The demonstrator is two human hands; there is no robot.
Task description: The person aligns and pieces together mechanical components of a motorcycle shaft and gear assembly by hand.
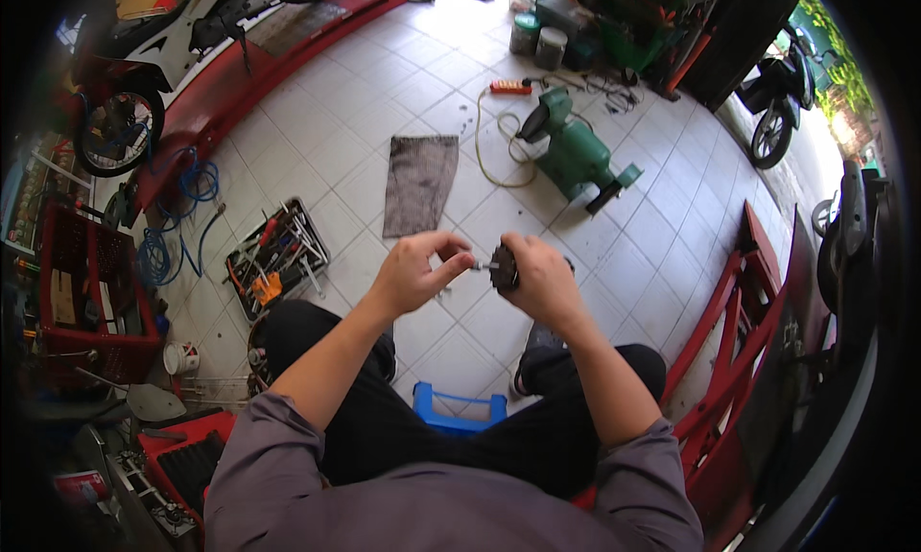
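My right hand (542, 276) is wrapped round a dark, roundish metal part (502, 267), held in front of my knees above the tiled floor. A short, bright metal pin (486, 265) sticks out of that part's left side. The thumb and forefinger of my left hand (422, 272) close on the pin's outer end. Whether the pin is a bolt or a shaft is too small to tell. My right fingers hide most of the dark part. Beyond my hands, a dirty grey cloth (420, 183) lies flat on the floor.
A tray of hand tools (278, 255) lies left of my knees, near a coiled blue hose (197, 183). A green bench grinder (578, 156) with a cable stands ahead right. Red metal frames (729, 322) rise at right; a blue plastic stool (460, 420) shows between my legs.
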